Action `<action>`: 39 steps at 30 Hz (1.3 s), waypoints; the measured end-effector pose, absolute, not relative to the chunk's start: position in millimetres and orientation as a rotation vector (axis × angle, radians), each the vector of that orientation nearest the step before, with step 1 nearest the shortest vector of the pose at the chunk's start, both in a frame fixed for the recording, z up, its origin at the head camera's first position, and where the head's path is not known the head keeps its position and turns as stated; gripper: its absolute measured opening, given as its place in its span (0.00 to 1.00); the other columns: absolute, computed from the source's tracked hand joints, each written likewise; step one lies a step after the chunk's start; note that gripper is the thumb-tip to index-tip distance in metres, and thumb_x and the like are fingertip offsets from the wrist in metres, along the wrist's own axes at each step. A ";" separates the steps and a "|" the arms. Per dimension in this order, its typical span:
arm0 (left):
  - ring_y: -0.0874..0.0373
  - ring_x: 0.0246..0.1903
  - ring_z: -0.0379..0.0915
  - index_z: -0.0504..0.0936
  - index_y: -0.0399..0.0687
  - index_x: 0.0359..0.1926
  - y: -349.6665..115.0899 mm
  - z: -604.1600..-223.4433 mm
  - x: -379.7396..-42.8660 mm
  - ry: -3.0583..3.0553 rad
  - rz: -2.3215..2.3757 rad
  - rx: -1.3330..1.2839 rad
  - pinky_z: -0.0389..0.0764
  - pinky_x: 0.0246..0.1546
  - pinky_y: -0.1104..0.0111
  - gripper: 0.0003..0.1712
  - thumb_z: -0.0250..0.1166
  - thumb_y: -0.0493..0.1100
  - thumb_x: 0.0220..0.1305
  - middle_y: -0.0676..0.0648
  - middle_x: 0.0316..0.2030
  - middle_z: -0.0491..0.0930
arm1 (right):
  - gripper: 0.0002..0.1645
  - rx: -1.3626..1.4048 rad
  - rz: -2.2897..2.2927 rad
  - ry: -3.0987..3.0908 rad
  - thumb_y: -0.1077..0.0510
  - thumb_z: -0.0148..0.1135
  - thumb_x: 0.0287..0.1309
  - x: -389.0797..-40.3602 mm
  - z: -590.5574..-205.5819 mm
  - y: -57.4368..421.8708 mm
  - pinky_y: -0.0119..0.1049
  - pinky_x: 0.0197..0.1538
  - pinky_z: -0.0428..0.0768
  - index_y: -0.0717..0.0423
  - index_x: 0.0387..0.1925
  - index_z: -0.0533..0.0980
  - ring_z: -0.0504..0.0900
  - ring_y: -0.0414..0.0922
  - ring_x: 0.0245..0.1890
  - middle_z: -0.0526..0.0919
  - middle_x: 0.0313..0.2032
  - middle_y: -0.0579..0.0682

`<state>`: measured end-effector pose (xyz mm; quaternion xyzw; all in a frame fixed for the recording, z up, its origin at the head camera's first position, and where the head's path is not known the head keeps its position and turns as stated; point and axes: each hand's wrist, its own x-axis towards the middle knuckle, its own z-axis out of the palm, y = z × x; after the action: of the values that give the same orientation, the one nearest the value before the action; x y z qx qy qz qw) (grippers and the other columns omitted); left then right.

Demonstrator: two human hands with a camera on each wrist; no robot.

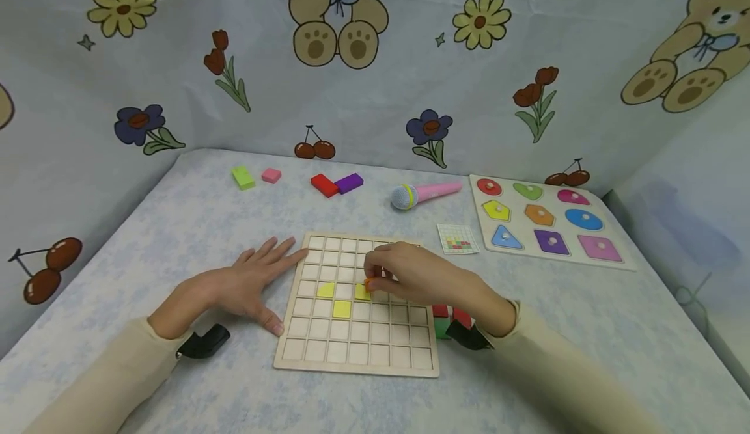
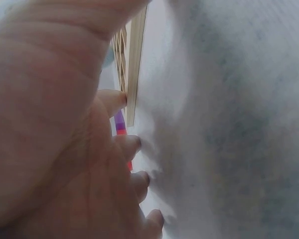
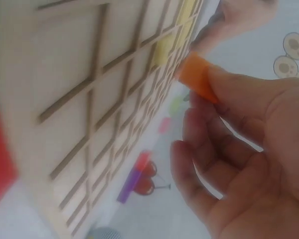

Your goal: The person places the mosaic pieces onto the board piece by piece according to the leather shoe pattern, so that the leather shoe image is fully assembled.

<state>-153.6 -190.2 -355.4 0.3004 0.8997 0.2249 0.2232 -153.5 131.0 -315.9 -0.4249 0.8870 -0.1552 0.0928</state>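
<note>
A wooden grid board (image 1: 356, 353) lies on the table with yellow pieces in a few of its cells, one a square tile (image 1: 342, 309). Above its middle, my right hand (image 1: 418, 271) pinches a small orange block (image 3: 195, 74) between thumb and fingertips. In the head view the orange block overlaps the cell beside a yellow piece (image 1: 362, 292). My left hand (image 1: 246, 285) lies spread on the table at the board's left side, index fingertip and thumb at its edge. The left wrist view shows its fingers (image 2: 132, 144) straight along the table.
Red and green pieces (image 1: 442, 327) lie partly hidden beneath my right wrist. Behind the board are a lime block (image 1: 243, 177), a pink block (image 1: 271, 175), a red block (image 1: 325, 185), a purple block (image 1: 349, 183) and a toy microphone (image 1: 430, 191). A pattern card (image 1: 457, 239) and shape puzzle (image 1: 562, 258) lie right.
</note>
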 end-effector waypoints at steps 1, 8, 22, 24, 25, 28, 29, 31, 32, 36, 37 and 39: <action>0.29 0.76 0.22 0.45 0.48 0.80 -190.4 -355.3 -153.6 2.488 0.616 0.829 0.33 0.67 0.29 0.76 0.79 0.69 0.41 0.33 0.79 0.33 | 0.04 -1.268 -0.453 2.630 0.54 0.65 0.66 -154.5 -315.5 125.8 0.31 0.36 0.73 0.47 0.35 0.78 0.73 0.37 0.30 0.77 0.29 0.38; 0.28 0.76 0.23 0.45 0.49 0.80 -190.7 -353.9 -153.6 2.498 0.604 0.829 0.33 0.67 0.29 0.75 0.78 0.69 0.41 0.34 0.79 0.33 | 0.04 -1.272 -0.434 2.567 0.56 0.64 0.67 -157.4 -314.5 92.5 0.27 0.31 0.71 0.48 0.35 0.78 0.72 0.36 0.26 0.79 0.28 0.39; 0.28 0.76 0.23 0.46 0.48 0.80 -191.0 -356.2 -152.6 2.498 0.617 0.841 0.33 0.67 0.28 0.74 0.78 0.69 0.41 0.34 0.79 0.34 | 0.05 -1.267 -0.331 2.558 0.52 0.63 0.68 -151.0 -328.4 60.5 0.27 0.35 0.74 0.46 0.35 0.78 0.75 0.34 0.27 0.78 0.26 0.35; 0.28 0.76 0.23 0.46 0.48 0.80 -191.1 -357.1 -152.8 2.494 0.612 0.841 0.33 0.67 0.28 0.74 0.78 0.69 0.41 0.34 0.79 0.34 | 0.05 -1.280 -0.330 2.567 0.52 0.63 0.68 -150.6 -329.4 58.7 0.26 0.34 0.74 0.46 0.35 0.78 0.75 0.33 0.27 0.79 0.26 0.35; 0.28 0.76 0.23 0.46 0.48 0.80 -191.0 -357.4 -152.9 2.492 0.611 0.838 0.33 0.67 0.29 0.74 0.78 0.69 0.41 0.34 0.79 0.34 | 0.05 -1.286 -0.327 2.573 0.51 0.63 0.68 -150.3 -329.6 57.9 0.26 0.34 0.74 0.46 0.35 0.78 0.75 0.33 0.27 0.79 0.26 0.35; 0.28 0.76 0.23 0.46 0.49 0.80 -190.8 -358.3 -152.8 2.489 0.614 0.840 0.33 0.66 0.28 0.74 0.78 0.68 0.42 0.34 0.79 0.34 | 0.06 -1.285 -0.315 2.596 0.51 0.63 0.68 -149.6 -330.7 56.4 0.26 0.33 0.74 0.46 0.35 0.78 0.75 0.32 0.27 0.80 0.26 0.35; 0.28 0.76 0.23 0.46 0.49 0.80 -190.8 -358.4 -152.7 2.489 0.613 0.840 0.33 0.66 0.28 0.74 0.78 0.68 0.42 0.34 0.79 0.34 | 0.06 -1.286 -0.311 2.603 0.50 0.64 0.68 -149.3 -331.0 56.2 0.26 0.33 0.74 0.46 0.35 0.78 0.75 0.32 0.27 0.80 0.26 0.35; 0.28 0.76 0.23 0.46 0.49 0.80 -190.7 -358.5 -152.5 2.491 0.615 0.841 0.33 0.66 0.28 0.74 0.78 0.69 0.42 0.34 0.79 0.34 | 0.07 -1.285 -0.299 2.615 0.50 0.65 0.67 -148.8 -331.5 56.2 0.26 0.32 0.74 0.45 0.34 0.78 0.75 0.32 0.27 0.79 0.26 0.34; 0.28 0.76 0.23 0.46 0.49 0.80 -190.7 -358.5 -152.4 2.492 0.615 0.844 0.33 0.66 0.28 0.74 0.78 0.69 0.42 0.34 0.79 0.34 | 0.07 -1.284 -0.293 2.619 0.50 0.65 0.66 -148.5 -331.8 56.4 0.26 0.33 0.74 0.45 0.33 0.78 0.75 0.32 0.27 0.79 0.25 0.34; 0.28 0.76 0.23 0.46 0.48 0.80 -191.1 -358.4 -152.2 2.498 0.613 0.849 0.33 0.66 0.28 0.74 0.78 0.69 0.41 0.33 0.79 0.34 | 0.07 -1.282 -0.243 2.634 0.49 0.67 0.64 -146.7 -332.4 57.1 0.27 0.33 0.73 0.42 0.31 0.79 0.74 0.31 0.27 0.77 0.24 0.32; 0.28 0.76 0.23 0.46 0.48 0.80 -191.2 -358.4 -152.2 2.499 0.613 0.850 0.33 0.66 0.28 0.74 0.78 0.69 0.41 0.33 0.79 0.34 | 0.06 -1.278 -0.234 2.635 0.48 0.68 0.64 -145.8 -332.3 57.4 0.27 0.33 0.73 0.41 0.31 0.80 0.74 0.31 0.28 0.77 0.24 0.32; 0.28 0.76 0.23 0.46 0.48 0.80 -191.2 -358.3 -152.3 2.498 0.613 0.851 0.33 0.66 0.28 0.74 0.78 0.69 0.42 0.33 0.79 0.34 | 0.06 -1.275 -0.214 2.637 0.48 0.68 0.63 -144.2 -331.9 57.6 0.27 0.32 0.74 0.41 0.31 0.81 0.74 0.31 0.28 0.77 0.25 0.32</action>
<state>-152.3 -191.2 -358.3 0.3069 0.9005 0.2209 0.2147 -144.2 57.6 -331.9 -0.4319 0.8932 -0.0724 0.1024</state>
